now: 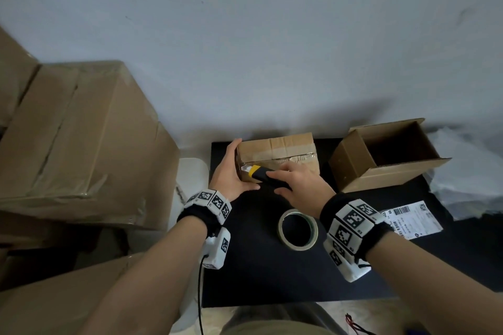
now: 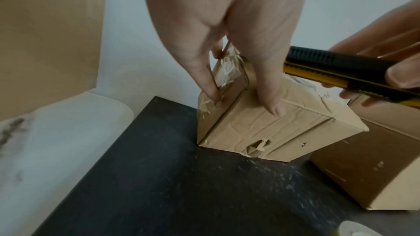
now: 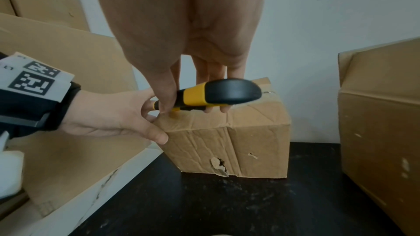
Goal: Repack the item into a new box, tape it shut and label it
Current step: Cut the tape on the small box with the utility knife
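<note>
Tape roll (image 1: 297, 230) sits closest, flat on the black table (image 1: 253, 275), just in front of the taped old box (image 1: 283, 151).

Left hand (image 1: 231, 171) clamps the old box's left end, thumb on the front face, fingers on the far side. Right hand (image 1: 302, 185) grips a yellow-black utility knife (image 1: 268, 177), blade at the box's top left edge. Front face has a torn hole. Right of the old box: the new box (image 1: 386, 156), open. Shipping label (image 1: 413, 219) lies right of the tape roll.

On the table (image 1: 353, 266) the taped box (image 1: 283, 149) stands at the back, the open box (image 1: 386, 171) right of it — tape roll (image 1: 298, 230) in front, label (image 1: 413, 219) further right; big cartons (image 1: 81, 144) stand left.
</note>
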### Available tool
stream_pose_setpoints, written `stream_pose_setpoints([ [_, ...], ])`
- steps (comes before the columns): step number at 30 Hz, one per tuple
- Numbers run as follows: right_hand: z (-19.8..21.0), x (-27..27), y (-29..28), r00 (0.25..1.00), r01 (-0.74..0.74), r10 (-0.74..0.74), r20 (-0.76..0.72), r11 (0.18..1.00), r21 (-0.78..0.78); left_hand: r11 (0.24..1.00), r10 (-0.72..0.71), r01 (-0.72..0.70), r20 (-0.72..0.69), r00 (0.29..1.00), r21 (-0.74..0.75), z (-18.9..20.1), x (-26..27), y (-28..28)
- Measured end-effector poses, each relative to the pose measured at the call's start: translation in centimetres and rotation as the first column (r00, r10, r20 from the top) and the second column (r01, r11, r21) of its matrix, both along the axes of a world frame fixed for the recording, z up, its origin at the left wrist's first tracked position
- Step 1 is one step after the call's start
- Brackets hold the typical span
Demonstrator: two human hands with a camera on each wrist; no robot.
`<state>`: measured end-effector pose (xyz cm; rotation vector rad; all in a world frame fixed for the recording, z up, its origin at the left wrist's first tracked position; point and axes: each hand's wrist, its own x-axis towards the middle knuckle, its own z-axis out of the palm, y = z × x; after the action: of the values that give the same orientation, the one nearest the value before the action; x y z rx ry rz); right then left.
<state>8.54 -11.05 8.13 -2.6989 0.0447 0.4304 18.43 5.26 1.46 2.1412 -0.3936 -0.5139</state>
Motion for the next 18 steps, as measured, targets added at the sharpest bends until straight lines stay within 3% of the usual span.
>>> stream_pose_setpoints([
  [18, 1.4, -1.2, 1.2, 1.0, 0.013, -0.014, -0.015, 0.997, -0.08, 1.0, -0.003, 0.002, 0.055, 0.998, 0.009, 0.3, -1.1, 0.2],
])
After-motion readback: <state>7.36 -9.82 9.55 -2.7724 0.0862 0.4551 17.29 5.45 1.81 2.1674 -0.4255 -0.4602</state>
